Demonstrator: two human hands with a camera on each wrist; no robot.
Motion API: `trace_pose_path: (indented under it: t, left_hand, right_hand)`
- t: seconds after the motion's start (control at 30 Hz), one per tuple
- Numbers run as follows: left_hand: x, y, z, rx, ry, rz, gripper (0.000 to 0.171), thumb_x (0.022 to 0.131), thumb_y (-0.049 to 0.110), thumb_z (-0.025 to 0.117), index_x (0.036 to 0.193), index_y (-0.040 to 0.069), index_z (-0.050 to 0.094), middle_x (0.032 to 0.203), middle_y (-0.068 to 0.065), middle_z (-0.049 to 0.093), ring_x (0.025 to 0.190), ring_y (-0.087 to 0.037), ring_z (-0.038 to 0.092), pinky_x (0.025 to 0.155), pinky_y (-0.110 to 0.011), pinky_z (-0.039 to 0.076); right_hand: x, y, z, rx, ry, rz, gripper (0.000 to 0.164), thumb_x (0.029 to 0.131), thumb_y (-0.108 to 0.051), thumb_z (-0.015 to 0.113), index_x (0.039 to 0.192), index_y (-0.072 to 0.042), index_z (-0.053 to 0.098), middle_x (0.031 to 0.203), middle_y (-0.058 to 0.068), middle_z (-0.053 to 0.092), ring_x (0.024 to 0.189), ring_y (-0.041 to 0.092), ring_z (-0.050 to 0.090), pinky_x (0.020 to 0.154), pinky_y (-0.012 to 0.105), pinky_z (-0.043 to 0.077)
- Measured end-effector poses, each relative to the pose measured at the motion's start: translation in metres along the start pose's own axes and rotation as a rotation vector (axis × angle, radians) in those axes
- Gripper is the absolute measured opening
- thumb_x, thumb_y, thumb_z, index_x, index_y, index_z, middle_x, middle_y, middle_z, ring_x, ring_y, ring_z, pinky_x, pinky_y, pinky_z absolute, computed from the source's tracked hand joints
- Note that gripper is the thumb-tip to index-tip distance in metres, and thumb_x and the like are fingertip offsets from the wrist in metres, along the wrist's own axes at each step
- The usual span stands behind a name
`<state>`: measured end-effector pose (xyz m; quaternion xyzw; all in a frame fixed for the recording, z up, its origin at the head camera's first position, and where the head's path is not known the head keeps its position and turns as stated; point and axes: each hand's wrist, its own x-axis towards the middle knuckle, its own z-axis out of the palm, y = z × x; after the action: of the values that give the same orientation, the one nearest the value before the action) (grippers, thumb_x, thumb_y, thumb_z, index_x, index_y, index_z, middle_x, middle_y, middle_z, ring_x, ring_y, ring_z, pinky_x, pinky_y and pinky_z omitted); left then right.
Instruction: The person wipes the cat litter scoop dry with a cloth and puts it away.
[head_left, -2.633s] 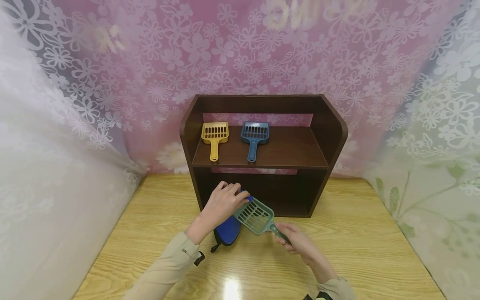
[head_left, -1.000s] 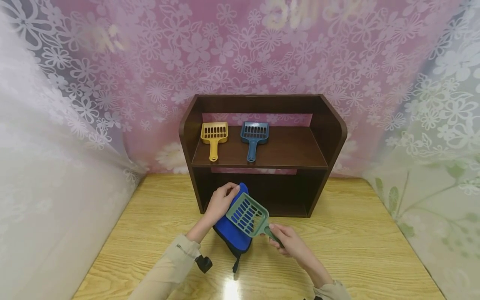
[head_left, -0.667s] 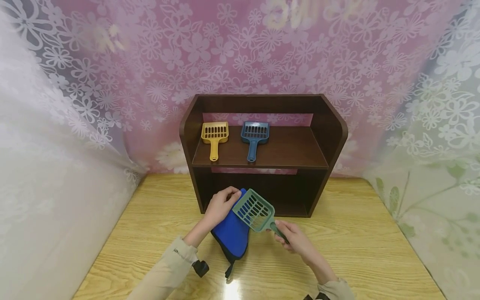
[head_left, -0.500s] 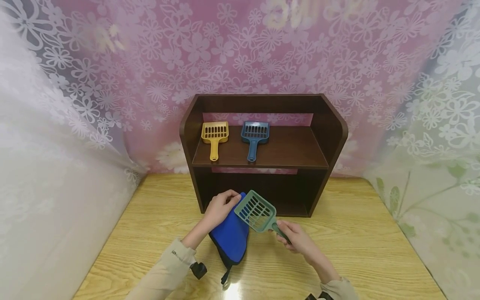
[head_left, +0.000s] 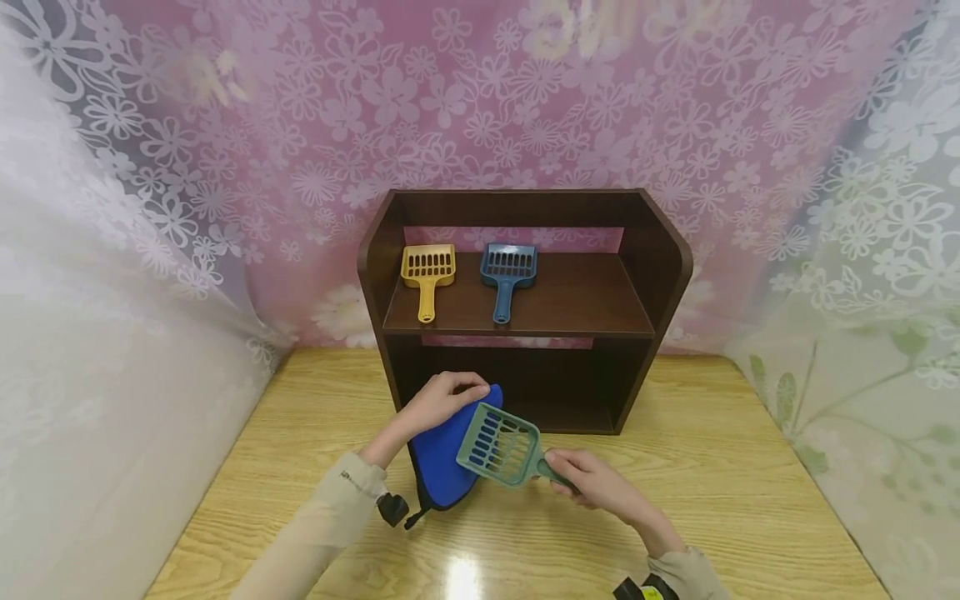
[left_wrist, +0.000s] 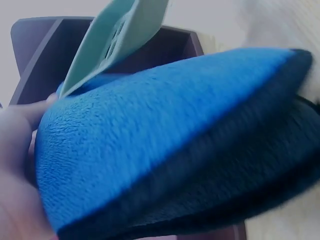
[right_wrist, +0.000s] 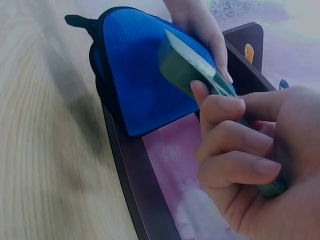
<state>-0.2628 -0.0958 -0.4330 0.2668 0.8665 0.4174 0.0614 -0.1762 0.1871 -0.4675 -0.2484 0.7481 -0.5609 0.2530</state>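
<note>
My right hand (head_left: 600,483) grips the handle of a green litter scoop (head_left: 501,446), its slotted head pointing to the left. In my left hand (head_left: 438,404) is a blue plush cloth (head_left: 447,458) with black edging and a hanging loop, pinched near its top. The scoop head overlaps the cloth in the head view. Seen from the left wrist, the scoop (left_wrist: 120,37) has its edge against the cloth (left_wrist: 150,125), which bulges in two layers. The right wrist view has curled fingers (right_wrist: 235,135) round the handle. Part of my left thumb is hidden.
A dark brown two-tier shelf (head_left: 585,292) stands behind the hands. On its upper board lie a yellow litter scoop (head_left: 427,279) and a blue litter scoop (head_left: 507,279). The wooden table (head_left: 712,492) extends around it, with flowered curtains (head_left: 525,125) at the back and sides.
The cloth's lower end has swung left, and its loop now hangs near my left wrist. The green scoop has shifted slightly down and left and turned flatter. Both holds persist.
</note>
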Motion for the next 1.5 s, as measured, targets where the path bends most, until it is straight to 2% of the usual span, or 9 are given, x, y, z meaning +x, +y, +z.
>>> trace_pose_path:
  t: [0.1,0.2,0.37,0.57,0.77,0.93,1.03,1.27,1.5]
  left_hand:
    - [0.003,0.004,-0.006,0.028,-0.082,0.052,0.024,0.094,0.040,0.049,0.106,0.028,0.065,0.096,0.012,0.065,0.084,-0.006,0.059,0.078,-0.028,0.046]
    - [0.005,0.010,-0.010,0.076,-0.128,0.087,0.023,0.093,0.042,0.050,0.105,0.030,0.065,0.096,0.014,0.065,0.085,-0.003,0.059,0.078,-0.026,0.047]
    - [0.005,0.024,-0.009,0.192,-0.156,0.166,0.023,0.091,0.043,0.051,0.104,0.030,0.066,0.097,0.016,0.062,0.087,0.000,0.057,0.078,-0.023,0.046]
    - [0.009,0.033,0.001,0.320,-0.165,0.254,0.023,0.090,0.042,0.053,0.101,0.028,0.067,0.088,0.015,0.058,0.074,-0.001,0.052,0.066,-0.020,0.044]
    - [0.013,0.042,0.013,0.374,-0.197,0.261,0.022,0.090,0.043,0.054,0.098,0.029,0.068,0.088,0.016,0.057,0.072,0.001,0.051,0.064,-0.016,0.043]
    - [0.015,0.048,0.022,0.430,-0.233,0.276,0.023,0.090,0.045,0.052,0.098,0.031,0.068,0.085,0.016,0.055,0.067,0.000,0.049,0.057,-0.016,0.040]
    - [0.015,0.049,0.024,0.439,-0.258,0.263,0.023,0.090,0.045,0.051,0.098,0.031,0.067,0.085,0.017,0.055,0.068,0.000,0.049,0.057,-0.017,0.040]
    - [0.016,0.042,0.015,0.345,-0.289,0.231,0.024,0.091,0.043,0.051,0.101,0.029,0.067,0.093,0.017,0.060,0.081,0.003,0.054,0.073,-0.017,0.045]
    - [0.018,0.031,0.002,0.288,-0.254,0.176,0.024,0.090,0.043,0.052,0.103,0.030,0.067,0.099,0.016,0.062,0.090,0.000,0.057,0.083,-0.026,0.047]
  right_hand:
    - [0.000,-0.002,-0.005,-0.034,-0.017,0.001,0.038,0.101,-0.032,0.032,0.099,-0.002,0.054,0.064,0.001,0.039,0.041,0.005,0.023,0.036,0.021,0.022]
    - [0.001,-0.004,-0.008,-0.070,-0.022,0.010,0.037,0.101,-0.034,0.033,0.096,-0.004,0.055,0.064,0.000,0.040,0.042,0.005,0.023,0.038,0.022,0.022]
    - [0.004,-0.005,-0.011,-0.101,-0.039,-0.002,0.037,0.101,-0.032,0.033,0.093,-0.004,0.055,0.063,-0.001,0.041,0.042,0.005,0.024,0.037,0.023,0.023]
    - [0.008,-0.006,-0.009,-0.108,-0.048,-0.022,0.035,0.101,-0.031,0.035,0.092,-0.005,0.057,0.063,-0.001,0.043,0.041,0.003,0.026,0.037,0.018,0.025]
    - [0.012,-0.009,-0.004,-0.143,-0.056,-0.020,0.035,0.101,-0.028,0.034,0.091,-0.004,0.058,0.064,0.003,0.043,0.040,0.003,0.027,0.040,0.018,0.027]
    - [0.018,-0.010,0.001,-0.185,-0.054,-0.028,0.040,0.102,-0.022,0.033,0.084,0.007,0.055,0.062,0.004,0.042,0.041,0.002,0.026,0.043,0.018,0.028]
    - [0.020,-0.010,0.003,-0.215,-0.045,-0.036,0.042,0.101,-0.021,0.034,0.080,0.009,0.052,0.060,0.001,0.041,0.041,0.002,0.026,0.044,0.017,0.028]
    - [0.020,-0.010,0.001,-0.218,-0.036,-0.025,0.045,0.101,-0.030,0.035,0.080,0.005,0.054,0.060,-0.002,0.042,0.043,0.003,0.028,0.046,0.019,0.029]
    - [0.018,-0.009,-0.005,-0.191,0.013,0.003,0.041,0.100,-0.033,0.037,0.082,-0.001,0.054,0.061,0.000,0.042,0.046,0.004,0.030,0.047,0.019,0.030]
